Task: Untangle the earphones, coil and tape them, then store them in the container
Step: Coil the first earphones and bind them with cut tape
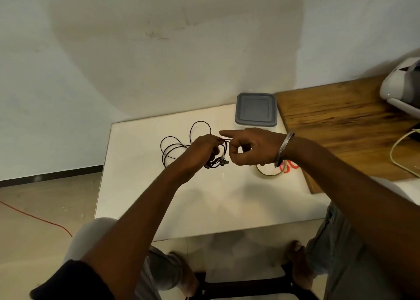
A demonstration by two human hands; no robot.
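Note:
Black earphones (pixel 179 144) lie in loose loops on the white table (pixel 204 197), with their tangled end lifted between both hands. My left hand (pixel 203 150) grips the bundle of cord and earbuds near the middle of the table. My right hand (pixel 252 146) pinches the cord just right of it, its index finger pointing left. A clear container with a grey lid (pixel 256 109) stands shut at the table's far right corner. A roll of clear tape (pixel 269 171) lies under my right wrist, and red-handled scissors (pixel 289 166) lie beside it, mostly hidden.
A wooden desk (pixel 341 122) adjoins the white table on the right, bearing a white appliance (pixel 402 86) and a pale cable (pixel 400 150). A white wall stands behind. A red cord (pixel 34 217) runs over the floor at left. My knees and feet show below the table.

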